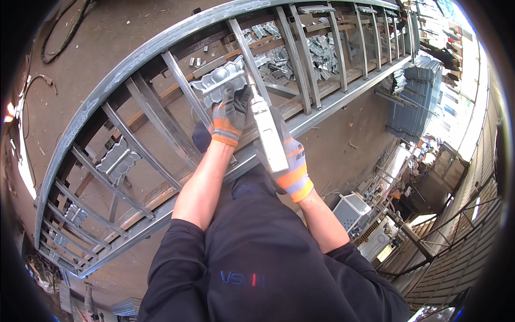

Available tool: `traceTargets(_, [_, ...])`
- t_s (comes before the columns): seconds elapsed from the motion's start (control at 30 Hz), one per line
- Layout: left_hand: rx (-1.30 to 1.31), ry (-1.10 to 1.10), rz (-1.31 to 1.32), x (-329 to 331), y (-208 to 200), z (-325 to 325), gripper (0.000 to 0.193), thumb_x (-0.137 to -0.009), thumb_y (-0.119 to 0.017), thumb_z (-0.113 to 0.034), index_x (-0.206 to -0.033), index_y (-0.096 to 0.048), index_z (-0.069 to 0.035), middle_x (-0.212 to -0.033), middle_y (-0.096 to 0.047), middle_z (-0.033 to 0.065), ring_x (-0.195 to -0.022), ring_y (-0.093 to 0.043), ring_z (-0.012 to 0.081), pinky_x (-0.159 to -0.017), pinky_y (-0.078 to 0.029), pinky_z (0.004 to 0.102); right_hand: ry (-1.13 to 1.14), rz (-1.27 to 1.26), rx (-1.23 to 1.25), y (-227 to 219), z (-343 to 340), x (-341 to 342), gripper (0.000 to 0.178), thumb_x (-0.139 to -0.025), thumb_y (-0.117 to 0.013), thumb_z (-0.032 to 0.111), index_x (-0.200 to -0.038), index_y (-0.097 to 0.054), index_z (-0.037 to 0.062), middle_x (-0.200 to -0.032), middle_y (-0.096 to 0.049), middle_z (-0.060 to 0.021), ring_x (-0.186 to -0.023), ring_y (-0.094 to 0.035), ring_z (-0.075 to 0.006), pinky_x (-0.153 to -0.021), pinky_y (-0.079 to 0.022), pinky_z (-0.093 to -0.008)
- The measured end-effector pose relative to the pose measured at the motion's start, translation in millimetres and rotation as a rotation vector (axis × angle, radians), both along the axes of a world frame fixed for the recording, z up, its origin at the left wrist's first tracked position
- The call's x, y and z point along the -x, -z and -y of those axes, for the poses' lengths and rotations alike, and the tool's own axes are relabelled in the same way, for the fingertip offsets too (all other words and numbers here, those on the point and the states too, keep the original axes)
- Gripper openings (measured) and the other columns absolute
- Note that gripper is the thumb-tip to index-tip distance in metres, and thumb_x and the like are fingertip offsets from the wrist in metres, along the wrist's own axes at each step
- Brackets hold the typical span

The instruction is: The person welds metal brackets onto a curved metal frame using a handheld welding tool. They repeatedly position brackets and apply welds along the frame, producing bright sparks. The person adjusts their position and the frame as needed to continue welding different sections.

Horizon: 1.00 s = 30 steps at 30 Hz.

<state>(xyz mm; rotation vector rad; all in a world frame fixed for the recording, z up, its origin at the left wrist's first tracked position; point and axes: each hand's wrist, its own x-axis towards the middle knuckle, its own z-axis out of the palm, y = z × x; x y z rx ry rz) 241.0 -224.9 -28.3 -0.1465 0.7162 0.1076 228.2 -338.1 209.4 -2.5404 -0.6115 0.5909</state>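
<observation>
My left hand (229,115), in a grey and orange work glove, is closed at the lower edge of a silver pressed-metal ornament (219,80). The ornament lies across the gap between two upright bars of a metal railing frame (173,72). In my right hand (292,163), gloved in grey with orange bands, is a white welding gun (270,134) with a slim metal nozzle. Its tip is beside the ornament's right end, close to a bar; whether they touch I cannot tell. The gun's body hides most of my right fingers.
A similar ornament (119,161) sits between bars on the left. Many loose silver ornaments (324,53) are heaped beneath the frame. Stacked metal panels (416,99) stand at the right, near a white box-shaped unit (351,212). Black cable (67,40) lies on the floor.
</observation>
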Motion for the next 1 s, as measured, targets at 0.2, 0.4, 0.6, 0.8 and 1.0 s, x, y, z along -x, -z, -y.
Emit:
traceTargets(0.2, [-0.031, -0.034, 0.084, -2.2, -12.5, -1.7, 0.028, -0.105, -0.074, -0.007, -0.131, -0.066, -0.002, -0.126, -0.075, 0.0112, -0.110, -0.076, 0.0306, -0.102, -0.066, 0.0489, 0.091, -0.053, -0.018, 3.7, -1.2, -0.7, 0.025, -0.092, -0.076, 0.012, -0.116, -0.072, 0.0058, -0.090, -0.071, -0.0140, -0.076, -0.070, -0.0370, -0.065, -0.056, -0.0446])
traceTargets(0.4, [-0.138, -0.012, 0.036, -3.3, -24.1, -3.2, 0.028, -0.105, -0.074, -0.007, -0.131, -0.066, -0.003, -0.123, -0.076, 0.0106, -0.108, -0.077, 0.0309, -0.101, -0.067, 0.0499, 0.083, -0.040, 0.008, 3.5, -5.0, -5.7, 0.025, -0.092, -0.076, 0.012, -0.115, -0.072, 0.0055, -0.091, -0.072, -0.0136, -0.077, -0.070, -0.0368, -0.066, -0.056, -0.0443])
traceTargets(0.6, [-0.104, -0.058, 0.005, -4.7, -26.6, -4.0, 0.025, -0.103, -0.075, -0.005, -0.128, -0.069, -0.005, -0.119, -0.077, 0.0091, -0.107, -0.077, 0.0287, -0.099, -0.068, 0.0485, 0.062, 0.003, 0.036, 15.0, -2.0, -2.6, 0.026, -0.091, -0.076, 0.011, -0.116, -0.072, 0.0052, -0.091, -0.072, -0.0139, -0.079, -0.071, -0.0368, -0.068, -0.057, -0.0441])
traceTargets(0.8, [-0.053, -0.077, 0.015, -8.0, -29.7, -4.4, 0.022, -0.103, -0.075, -0.004, -0.124, -0.070, -0.005, -0.116, -0.078, 0.0092, -0.103, -0.078, 0.0261, -0.095, -0.069, 0.0428, 0.017, 0.042, 0.046, 29.8, -0.6, -8.1, 0.025, -0.092, -0.076, 0.011, -0.117, -0.072, 0.0053, -0.093, -0.074, -0.0131, -0.081, -0.072, -0.0354, -0.071, -0.058, -0.0432])
traceTargets(1.0, [-0.043, -0.045, -0.026, -6.4, -26.8, -4.5, 0.023, -0.104, -0.076, -0.008, -0.125, -0.069, -0.004, -0.115, -0.078, 0.0106, -0.102, -0.078, 0.0251, -0.091, -0.069, 0.0392, 0.184, -0.094, -0.028, 32.6, -9.4, -9.5, 0.025, -0.094, -0.075, 0.008, -0.118, -0.070, 0.0046, -0.095, -0.075, -0.0113, -0.083, -0.073, -0.0315, -0.074, -0.059, -0.0410])
